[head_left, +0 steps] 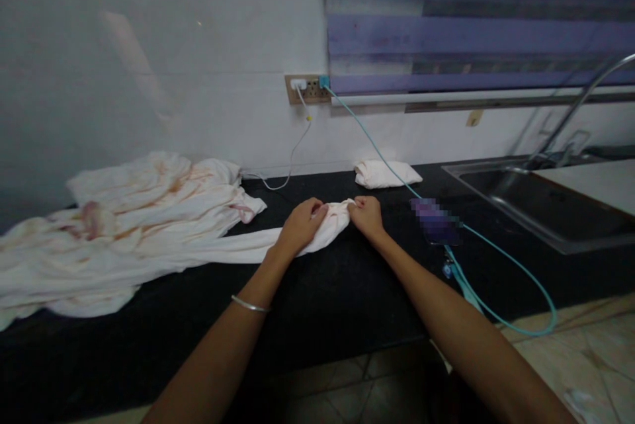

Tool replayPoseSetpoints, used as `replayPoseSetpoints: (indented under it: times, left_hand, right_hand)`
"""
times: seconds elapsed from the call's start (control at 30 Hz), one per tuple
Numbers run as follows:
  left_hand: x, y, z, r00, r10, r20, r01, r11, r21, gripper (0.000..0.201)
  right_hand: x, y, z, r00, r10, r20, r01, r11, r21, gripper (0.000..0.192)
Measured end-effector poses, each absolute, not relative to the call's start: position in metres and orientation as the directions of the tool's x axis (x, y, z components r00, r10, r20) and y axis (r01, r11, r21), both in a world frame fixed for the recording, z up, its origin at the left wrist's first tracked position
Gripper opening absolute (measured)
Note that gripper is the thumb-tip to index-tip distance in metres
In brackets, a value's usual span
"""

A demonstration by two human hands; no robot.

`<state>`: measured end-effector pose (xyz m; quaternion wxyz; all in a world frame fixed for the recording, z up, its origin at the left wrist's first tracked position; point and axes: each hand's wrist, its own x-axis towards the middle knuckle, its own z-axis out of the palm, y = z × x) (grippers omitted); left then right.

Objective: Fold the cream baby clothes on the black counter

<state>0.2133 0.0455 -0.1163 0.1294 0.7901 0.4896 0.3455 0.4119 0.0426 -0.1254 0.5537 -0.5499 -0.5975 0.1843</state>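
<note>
- A black countertop (317, 292) is stretching below a white wall.
- My left hand (300, 225) is pressing on a rolled white cloth (332, 222), fingers curled over it.
- My right hand (366, 214) is pinching the roll's end.
- Further back, a folded cloth (384, 174) is lying by a teal cable (377, 149), near the sink (546, 206).

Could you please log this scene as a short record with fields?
surface: black counter
left hand: grips the rolled end of the white cloth
right hand: pinches the same end
cloth body: stained, heaped at left
behind hands: folded white cloth
right side: steel sink, teal cable
</note>
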Motion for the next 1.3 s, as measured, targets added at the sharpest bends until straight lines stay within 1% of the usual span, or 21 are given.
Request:
replayPoseSetpoints:
  times: [0.1,0.17,0.23,0.3,0.4,0.5,0.6,0.67,0.73,0.8,0.97,1.1,1.2,1.3]
  left_hand:
    - [0.207,0.049,-0.118,0.267,0.893,0.362,0.736,-0.431,0.522,0.051]
    - [0.205,0.05,-0.119,0.295,0.9,0.32,0.757,-0.424,0.497,0.055]
    - [0.206,0.05,-0.121,0.353,0.886,0.3,0.764,-0.458,0.454,0.049]
    - [0.211,0.049,-0.121,0.395,0.865,0.309,0.77,-0.495,0.403,0.045]
    - [0.219,0.042,-0.118,0.361,0.863,0.353,0.792,-0.483,0.373,0.044]
    - [0.226,0.033,-0.112,0.293,0.876,0.382,0.798,-0.444,0.408,0.04]
    - [0.228,0.026,-0.105,0.276,0.883,0.379,0.79,-0.433,0.434,0.039]
    - [0.229,0.023,-0.102,0.269,0.879,0.395,0.784,-0.438,0.441,0.041]
    - [0.23,0.02,-0.101,0.241,0.867,0.437,0.781,-0.44,0.443,0.041]
    - [0.232,0.018,-0.101,0.218,0.854,0.472,0.773,-0.446,0.451,0.041]
    - [0.234,0.016,-0.104,0.243,0.839,0.488,0.685,-0.504,0.526,0.045]
    - [0.232,0.018,-0.105,0.279,0.84,0.465,0.652,-0.521,0.551,0.044]
    - [0.232,0.02,-0.106,0.294,0.843,0.451,0.663,-0.52,0.539,0.048]
    - [0.231,0.022,-0.107,0.318,0.857,0.406,0.711,-0.499,0.496,0.053]
  right_hand:
    - [0.437,0.053,-0.127,0.431,0.791,0.435,0.447,0.231,-0.864,0.032]
    - [0.451,0.058,-0.129,0.525,0.743,0.414,0.429,0.189,-0.883,0.033]
    - [0.459,0.06,-0.13,0.569,0.718,0.401,0.416,0.169,-0.893,0.033]
    - [0.46,0.06,-0.129,0.563,0.719,0.407,0.417,0.179,-0.891,0.033]
    - [0.45,0.055,-0.125,0.493,0.738,0.46,0.429,0.253,-0.867,0.029]
    - [0.435,0.048,-0.121,0.398,0.755,0.521,0.426,0.351,-0.834,0.02]
    - [0.419,0.04,-0.12,0.232,0.792,0.565,0.408,0.448,-0.795,0.017]
    - [0.408,0.034,-0.122,0.074,0.818,0.57,0.407,0.497,-0.766,0.023]
    - [0.398,0.027,-0.125,-0.078,0.838,0.54,0.421,0.519,-0.744,0.034]
    - [0.389,0.023,-0.127,-0.157,0.85,0.502,0.422,0.518,-0.744,0.046]
    - [0.379,0.018,-0.13,-0.156,0.873,0.461,0.349,0.486,-0.801,0.061]
    - [0.38,0.019,-0.129,-0.204,0.902,0.381,0.299,0.428,-0.853,0.068]
    - [0.38,0.02,-0.128,-0.194,0.914,0.357,0.302,0.402,-0.865,0.069]
    - [0.38,0.022,-0.126,-0.156,0.923,0.353,0.321,0.385,-0.865,0.067]
